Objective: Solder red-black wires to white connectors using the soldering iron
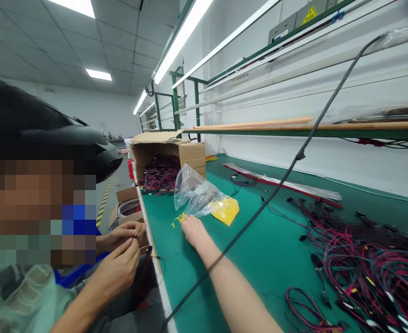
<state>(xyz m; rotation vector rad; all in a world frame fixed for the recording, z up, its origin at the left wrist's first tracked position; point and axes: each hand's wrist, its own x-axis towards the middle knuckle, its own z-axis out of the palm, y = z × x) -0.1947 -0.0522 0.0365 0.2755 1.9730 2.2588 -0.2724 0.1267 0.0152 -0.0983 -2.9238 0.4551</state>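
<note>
My right hand [194, 229] reaches over the green bench mat, its fingers curled together at a small heap of yellow tube-like bits [179, 218]. Its fingertips are turned down and partly hidden, so whatever they pinch cannot be made out. Just behind the hand lies a clear plastic bag [193, 189], its lower right part filled with more yellow bits [226, 210]. My left hand is out of view.
At left, a co-worker's hands [124, 252] come together by the bench edge. A cardboard box [192, 155] of red-black wires stands behind the bag. Wire harnesses [363, 259] pile up at right. A dark cable [259, 208] crosses diagonally in front.
</note>
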